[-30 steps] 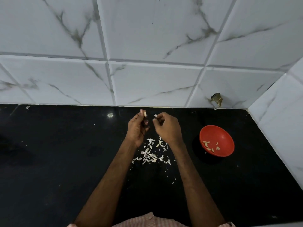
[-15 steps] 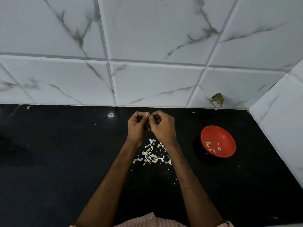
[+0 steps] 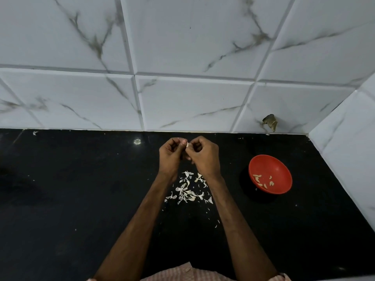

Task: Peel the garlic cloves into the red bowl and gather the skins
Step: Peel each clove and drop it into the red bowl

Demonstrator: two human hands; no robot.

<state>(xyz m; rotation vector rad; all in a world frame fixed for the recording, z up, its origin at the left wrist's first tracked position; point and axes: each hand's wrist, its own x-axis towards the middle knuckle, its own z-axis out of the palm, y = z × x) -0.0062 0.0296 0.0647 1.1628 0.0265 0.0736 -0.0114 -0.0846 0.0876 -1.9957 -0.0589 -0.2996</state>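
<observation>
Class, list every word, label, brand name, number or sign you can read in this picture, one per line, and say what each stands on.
None: no readable text shows anywhere.
The red bowl is plain. The black counter and white tiles bear only grey veins and specks. The garlic clove, pinched between the left hand and right hand, carries no print.

Dim, even light; wide-angle bending at edges; soft shadow beside red bowl [image 3: 270,174].

A black counter [image 3: 81,199] runs below a white, grey-veined tiled wall [image 3: 182,47]. Near the counter's back right corner, a ragged chip [image 3: 269,122] mars one tile.
</observation>
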